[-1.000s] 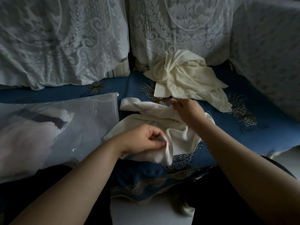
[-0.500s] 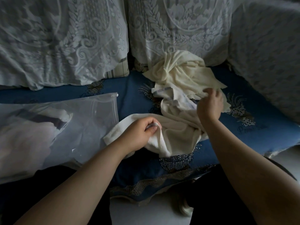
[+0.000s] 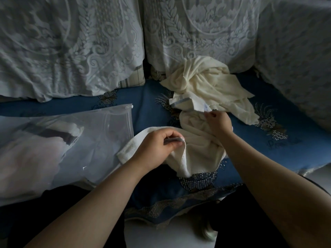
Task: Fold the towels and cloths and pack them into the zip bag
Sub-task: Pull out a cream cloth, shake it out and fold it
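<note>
Before me, a blue embroidered sofa seat cover (image 3: 148,102) with a grey lace-trimmed front edge (image 3: 179,204). Behind it, two back cushions under white floral lace covers (image 3: 71,45), touching at the centre. At right, a pale patterned armrest cover (image 3: 295,59). Below, pale floor (image 3: 154,235).

On the blue sofa seat (image 3: 146,104), the left hand (image 3: 157,145) pinches a cream towel (image 3: 197,151) edge in curled fingers (image 3: 174,140), the right hand (image 3: 219,122) grips its far corner, a crumpled cloth pile (image 3: 209,86) just beyond those fingers, the zip bag (image 3: 71,140) left of both.
</note>
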### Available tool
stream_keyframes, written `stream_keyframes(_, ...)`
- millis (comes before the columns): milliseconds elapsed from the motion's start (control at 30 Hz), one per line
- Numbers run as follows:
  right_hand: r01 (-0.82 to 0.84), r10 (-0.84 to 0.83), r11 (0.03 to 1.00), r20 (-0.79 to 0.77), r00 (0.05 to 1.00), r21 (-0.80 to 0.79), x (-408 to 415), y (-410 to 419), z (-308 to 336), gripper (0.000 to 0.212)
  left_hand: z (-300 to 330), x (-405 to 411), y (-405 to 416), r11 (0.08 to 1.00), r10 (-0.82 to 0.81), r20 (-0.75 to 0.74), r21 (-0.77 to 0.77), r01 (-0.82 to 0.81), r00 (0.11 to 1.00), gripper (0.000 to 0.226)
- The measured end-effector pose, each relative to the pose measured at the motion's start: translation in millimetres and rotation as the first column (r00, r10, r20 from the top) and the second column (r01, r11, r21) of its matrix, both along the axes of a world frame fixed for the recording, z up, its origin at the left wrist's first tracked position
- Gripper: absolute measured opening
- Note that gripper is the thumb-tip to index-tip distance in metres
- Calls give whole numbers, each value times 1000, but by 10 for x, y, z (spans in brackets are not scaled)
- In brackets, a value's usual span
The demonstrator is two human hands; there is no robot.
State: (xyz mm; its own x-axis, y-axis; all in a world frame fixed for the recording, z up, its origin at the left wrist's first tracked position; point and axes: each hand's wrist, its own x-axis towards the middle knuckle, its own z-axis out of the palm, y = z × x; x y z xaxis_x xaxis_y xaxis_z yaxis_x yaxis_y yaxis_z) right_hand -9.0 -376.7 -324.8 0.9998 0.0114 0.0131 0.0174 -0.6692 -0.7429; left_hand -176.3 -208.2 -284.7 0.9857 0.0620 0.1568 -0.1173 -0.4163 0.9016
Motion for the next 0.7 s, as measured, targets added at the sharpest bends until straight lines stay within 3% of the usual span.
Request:
stream_keyframes(133, -262, 255, 956, 70, 964, 129, -350, 229, 419, 40, 44, -15, -49, 983, 31, 174, 174, -61, 984, 5)
stream_keyframes(234, -488, 544, 789, -56, 837, 374, -722, 308, 499, 10, 46, 6, -81, 954, 5, 353, 280, -110, 936, 6)
stream_keyframes(334, -537, 625, 699, -39, 780, 473, -859, 261, 518, 26, 26, -15, -73, 944, 20, 411, 294, -153, 911, 7)
stream_keyframes(434, -525, 569, 725, 43, 821, 446, -929, 250, 566, 46, 44, -50, -33, 937, 35, 384, 308, -164, 923, 7)
stream_keyframes(567, -607, 633, 683, 85, 769, 406, -1035, 189, 610, 47, 115, -72, -5, 907, -36, 338, 405, -111, 940, 14)
stream_keyframes(701, -694, 656, 704, 237, 716, 149, -1026, 144, 572, 53, 123, -71, 19, 857, 56, 283, 478, -191, 958, 25)
